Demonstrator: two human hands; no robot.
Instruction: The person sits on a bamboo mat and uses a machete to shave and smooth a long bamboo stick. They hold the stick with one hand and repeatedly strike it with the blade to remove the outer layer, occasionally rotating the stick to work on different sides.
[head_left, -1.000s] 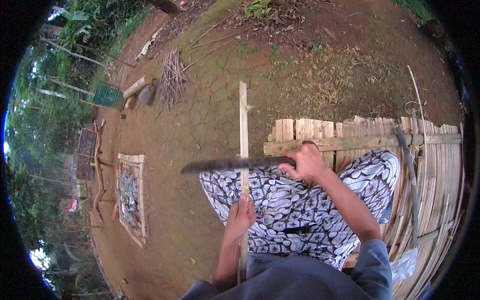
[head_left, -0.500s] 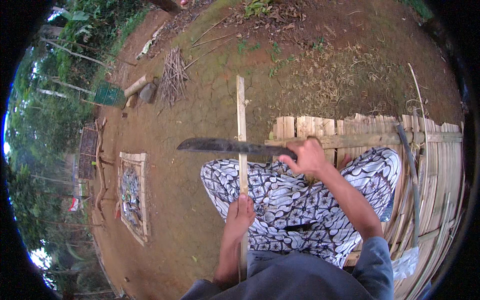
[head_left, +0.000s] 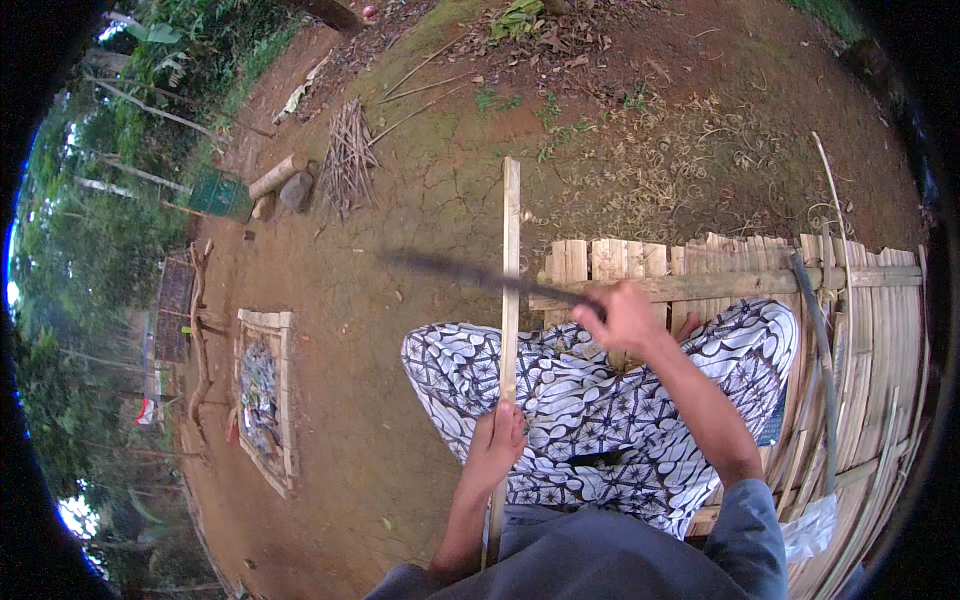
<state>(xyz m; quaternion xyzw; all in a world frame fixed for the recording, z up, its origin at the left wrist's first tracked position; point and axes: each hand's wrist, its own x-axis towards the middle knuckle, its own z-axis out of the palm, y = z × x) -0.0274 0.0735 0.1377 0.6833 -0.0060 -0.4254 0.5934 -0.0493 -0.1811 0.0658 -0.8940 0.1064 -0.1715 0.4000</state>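
Observation:
My left hand [head_left: 497, 440] is closed round a long pale strip of bamboo [head_left: 511, 230], which stands out ahead of me past my knees. The strip's near end runs back beside my left forearm. In my right hand [head_left: 628, 318] is the handle of a dark machete [head_left: 455, 270], its blade blurred by motion and pointing left. The blade crosses the strip a little beyond my knees; whether it touches cannot be made out. A small curl of shaving clings to the strip's right edge near its far end. Both hands are above my patterned black and white cloth [head_left: 600, 430].
I sit on a slatted bamboo platform [head_left: 880, 340], with a dark pole [head_left: 820, 350] and a clear plastic bag [head_left: 812, 528] at right. Curled shavings [head_left: 690, 150] litter the ground ahead. A stick pile [head_left: 348, 155], a green drum [head_left: 220, 193] and a framed rubbish pit [head_left: 290, 400] lie left.
The bamboo strip and my left hand have shifted right and slightly nearer to me. My right hand has moved a little right and nearer, and the machete's blade has tilted, its tip now higher.

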